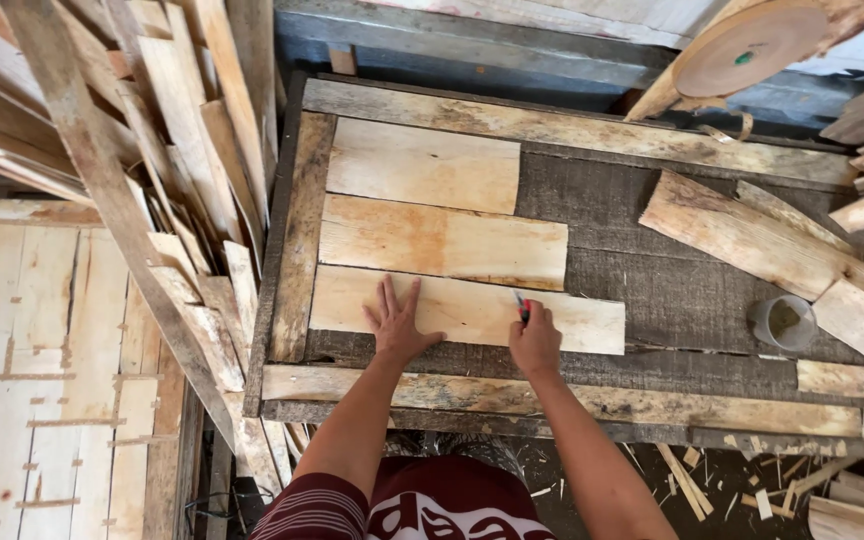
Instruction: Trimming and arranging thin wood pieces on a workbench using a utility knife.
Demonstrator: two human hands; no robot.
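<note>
The left hand (395,325) lies flat, fingers spread, pressing down the nearest board (467,310). Just beside it, the right hand (535,340) pinches a red pencil (521,306), tip on that board. This looks like marking a line. Two more boards (432,200) lie beyond the hands. Bare bench (652,280) lies to the right, toward a cup (782,322).

L hand (395,325) flat on plank (472,310), R hand (535,343) w/ pen (521,307)
</note>
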